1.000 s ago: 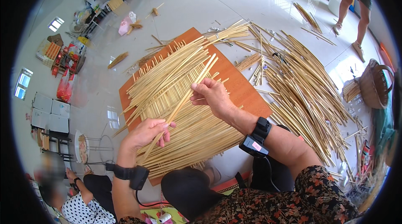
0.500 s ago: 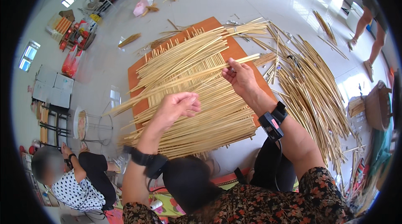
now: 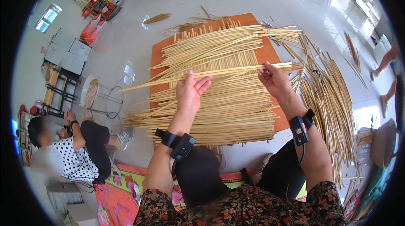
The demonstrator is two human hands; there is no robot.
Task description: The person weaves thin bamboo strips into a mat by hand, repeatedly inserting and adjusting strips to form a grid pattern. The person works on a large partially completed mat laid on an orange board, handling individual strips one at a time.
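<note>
A few long pale straw-like stalks (image 3: 236, 70) lie across both my hands, above a mat of stalks on an orange-brown board (image 3: 268, 48). My right hand (image 3: 276, 83) pinches them near their right end between thumb and fingers. Farther left, my left hand (image 3: 190, 93) has its thumb against the same stalks, its other fingers loosely curled, palm up. Beneath, layers of stalks (image 3: 215, 120) run crosswise over thin upright rods (image 3: 211, 59), which show in a gap at the middle. The rods' tips stick out at the far edge.
A big heap of loose stalks (image 3: 333, 112) spreads on the floor to the right. At the left a person in a polka-dot top (image 3: 80, 158) sits near a wire-legged stool (image 3: 90, 91). A patterned red mat (image 3: 120, 200) lies near me. Another person's legs (image 3: 386, 70) are at far right.
My left hand has moved up and right from below the stalks to touch them. The stalks now lie flatter in my hands. The view has shifted, so the board appears farther right.
</note>
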